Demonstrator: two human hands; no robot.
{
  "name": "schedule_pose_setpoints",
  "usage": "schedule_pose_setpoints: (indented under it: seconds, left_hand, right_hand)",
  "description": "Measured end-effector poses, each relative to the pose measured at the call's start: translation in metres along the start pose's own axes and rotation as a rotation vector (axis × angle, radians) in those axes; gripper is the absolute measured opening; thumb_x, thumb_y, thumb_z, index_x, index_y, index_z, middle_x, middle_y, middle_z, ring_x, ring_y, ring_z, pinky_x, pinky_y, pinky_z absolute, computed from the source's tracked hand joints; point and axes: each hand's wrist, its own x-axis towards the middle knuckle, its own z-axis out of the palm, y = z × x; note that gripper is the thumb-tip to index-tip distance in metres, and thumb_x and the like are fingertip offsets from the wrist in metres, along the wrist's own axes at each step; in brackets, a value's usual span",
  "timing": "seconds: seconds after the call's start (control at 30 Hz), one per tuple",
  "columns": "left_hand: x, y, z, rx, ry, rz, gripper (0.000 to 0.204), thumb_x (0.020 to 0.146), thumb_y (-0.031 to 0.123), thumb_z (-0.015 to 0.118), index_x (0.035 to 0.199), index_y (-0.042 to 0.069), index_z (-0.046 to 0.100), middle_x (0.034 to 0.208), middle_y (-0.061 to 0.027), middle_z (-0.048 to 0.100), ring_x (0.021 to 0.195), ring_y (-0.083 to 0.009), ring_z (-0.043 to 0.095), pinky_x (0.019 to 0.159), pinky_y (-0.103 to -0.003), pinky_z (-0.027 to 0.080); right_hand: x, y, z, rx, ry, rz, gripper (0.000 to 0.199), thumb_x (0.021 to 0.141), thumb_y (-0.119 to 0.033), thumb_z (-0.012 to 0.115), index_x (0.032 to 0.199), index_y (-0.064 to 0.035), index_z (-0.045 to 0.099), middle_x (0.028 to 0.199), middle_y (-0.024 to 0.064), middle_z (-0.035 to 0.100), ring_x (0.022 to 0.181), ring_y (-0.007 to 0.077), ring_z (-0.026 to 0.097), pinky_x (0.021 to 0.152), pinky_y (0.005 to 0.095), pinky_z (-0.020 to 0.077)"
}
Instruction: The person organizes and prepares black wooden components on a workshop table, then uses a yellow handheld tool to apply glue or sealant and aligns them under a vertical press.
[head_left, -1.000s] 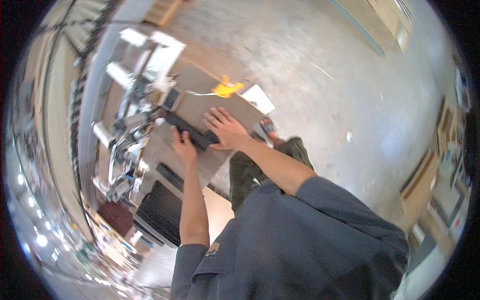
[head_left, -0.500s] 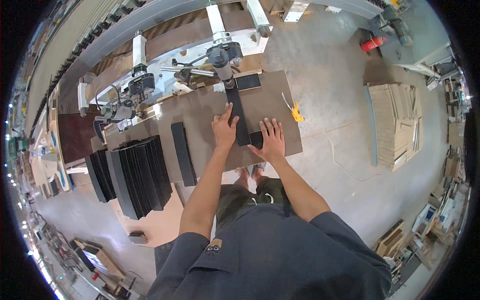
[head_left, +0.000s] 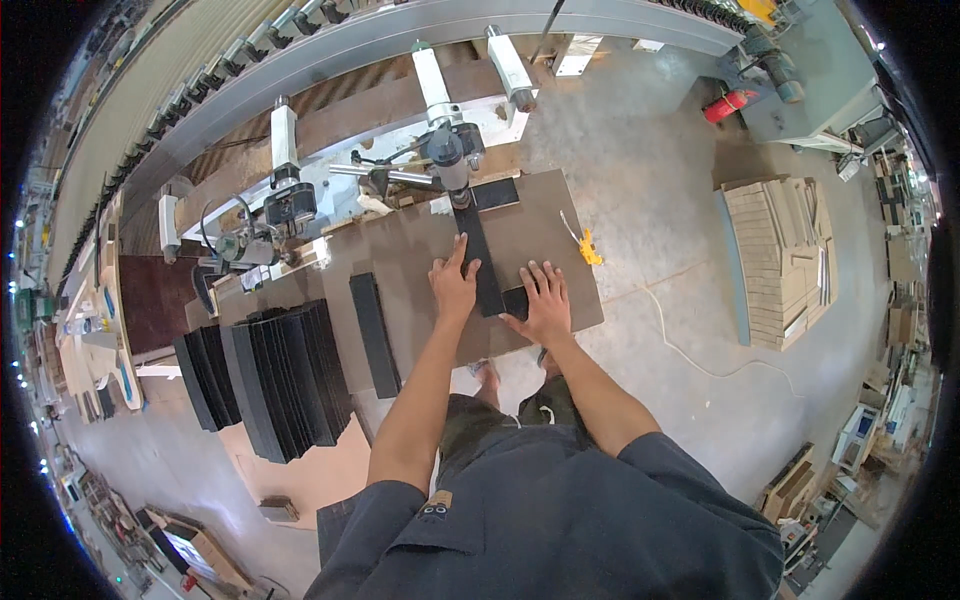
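A long black strip [head_left: 481, 265] lies on the brown board [head_left: 415, 235], its far end beneath the grey cylindrical head of a drilling machine [head_left: 452, 172]. My left hand [head_left: 454, 290] rests at the strip's left side, index finger extended onto it, thumb apart and other fingers partly curled. My right hand [head_left: 546, 308] lies flat with fingers spread on the board and the edge of a short black block [head_left: 516, 301], which sits against the strip's near right side. Neither hand grips anything. Another short black piece [head_left: 496, 194] is near the machine head.
Left on the board is a single black strip [head_left: 375, 335], then large stacks of black strips [head_left: 285, 380]. A yellow tool with a white cord [head_left: 590, 247] sits at the board's right edge. Stacked tan panels [head_left: 780, 260] and a red fire extinguisher [head_left: 728, 105] stand right.
The whole scene sits slightly lower as my head has tilted. Both hands keep their places on the strip and block. My right foot has shifted to the right.
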Motion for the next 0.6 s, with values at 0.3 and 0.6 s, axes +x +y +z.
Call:
schedule_pose_setpoints:
  seconds: [0.3,0.6]
  left_hand:
    - [-0.008,-0.013,0.003,0.014,-0.094,-0.026,0.063,0.101,0.034,0.076,0.161,0.030,0.056,0.114,-0.0151,0.071,0.099,-0.0360,0.060,0.101,-0.049,0.047]
    - [-0.006,-0.002,-0.007,0.028,-0.132,-0.072,0.061,0.098,0.015,0.075,0.156,0.026,0.060,0.126,-0.0171,0.075,0.096,-0.0348,0.065,0.092,-0.047,0.053]
  right_hand:
    - [-0.005,0.002,0.006,-0.005,0.000,-0.031,0.105,0.085,-0.075,0.071,0.163,-0.0100,0.045,0.171,0.0162,0.037,0.163,0.0421,0.021,0.135,0.0588,0.0098]
    - [0.000,-0.058,0.001,0.082,-0.032,0.100,0.090,0.078,-0.066,0.081,0.140,-0.0029,0.063,0.162,0.0186,0.044,0.160,0.0456,0.024,0.130,0.0729,0.0076]
